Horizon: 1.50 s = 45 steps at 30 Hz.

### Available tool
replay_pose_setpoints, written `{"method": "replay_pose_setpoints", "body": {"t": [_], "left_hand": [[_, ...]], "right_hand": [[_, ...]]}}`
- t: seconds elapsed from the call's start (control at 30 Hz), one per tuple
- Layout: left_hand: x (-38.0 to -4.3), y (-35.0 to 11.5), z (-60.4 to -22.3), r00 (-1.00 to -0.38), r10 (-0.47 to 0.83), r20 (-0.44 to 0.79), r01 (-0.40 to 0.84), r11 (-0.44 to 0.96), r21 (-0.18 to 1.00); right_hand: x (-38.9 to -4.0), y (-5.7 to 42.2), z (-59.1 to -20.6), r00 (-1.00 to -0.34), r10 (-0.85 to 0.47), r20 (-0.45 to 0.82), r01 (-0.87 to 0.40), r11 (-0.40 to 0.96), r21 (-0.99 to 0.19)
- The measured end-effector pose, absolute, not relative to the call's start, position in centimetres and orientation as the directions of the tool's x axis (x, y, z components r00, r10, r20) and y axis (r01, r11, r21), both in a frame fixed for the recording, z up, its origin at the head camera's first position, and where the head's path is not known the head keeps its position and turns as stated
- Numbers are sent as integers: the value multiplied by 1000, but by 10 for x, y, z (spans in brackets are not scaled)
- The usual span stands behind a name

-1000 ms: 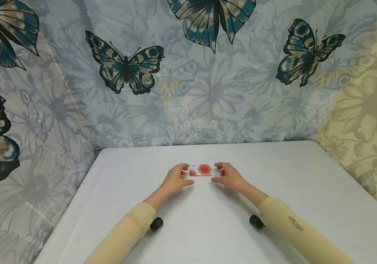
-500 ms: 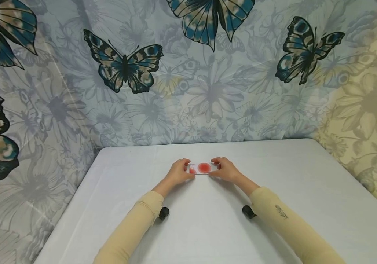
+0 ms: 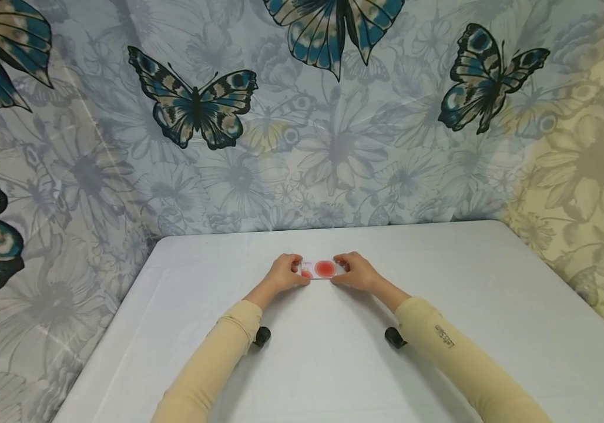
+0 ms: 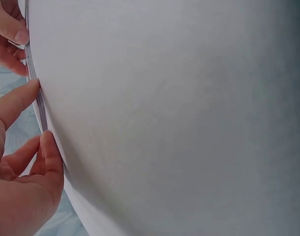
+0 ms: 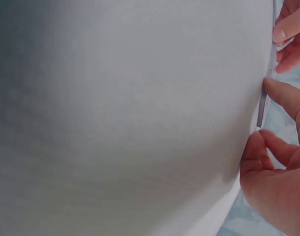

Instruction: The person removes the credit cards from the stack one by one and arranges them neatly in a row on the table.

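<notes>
A thin, flat white box [image 3: 325,269] with a big red circle printed on top lies near the back of the table, between my two hands. My left hand [image 3: 282,275] holds its left end, the thumb along the near edge and the other fingers curled at the far side. Mirroring it, my right hand [image 3: 359,274] grips the right end. In the left wrist view the box's side [image 4: 42,112] shows several dark parallel lines. The right wrist view has the box's edge [image 5: 262,108] as a narrow grey strip by the thumb.
A white-covered table [image 3: 328,358] spreads around the hands. Behind it hangs a cloth backdrop [image 3: 228,188] with flowers and butterflies. Black wrist cameras, one at the left wrist [image 3: 262,336] and one at the right wrist [image 3: 395,337], stick out beneath the sleeves.
Both hands have moved inward from either side of the box and taken hold of its ends. The box stays in nearly the same place.
</notes>
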State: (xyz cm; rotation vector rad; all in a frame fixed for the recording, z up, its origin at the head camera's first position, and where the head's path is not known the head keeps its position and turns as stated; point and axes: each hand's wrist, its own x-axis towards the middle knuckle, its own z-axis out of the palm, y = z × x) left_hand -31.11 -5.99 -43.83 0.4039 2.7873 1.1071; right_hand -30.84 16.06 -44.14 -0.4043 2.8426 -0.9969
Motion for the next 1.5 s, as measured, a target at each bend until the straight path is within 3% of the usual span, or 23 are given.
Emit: {"method": "replay_pose_setpoints", "body": {"t": [0.7, 1.3, 1.5], "left_hand": [[-314, -63, -437, -942, 333, -38, 233, 732, 640], [-309, -63, -441, -929, 347, 124, 327, 622, 712], [-305, -67, -440, -927, 338, 162, 345, 600, 722]], "right_hand": [[-308, 161, -442, -951, -308, 2, -246, 757, -605], [-303, 160, -441, -958, -278, 74, -246, 657, -712], [-295, 159, -439, -944, -296, 146, -305, 612, -729]]}}
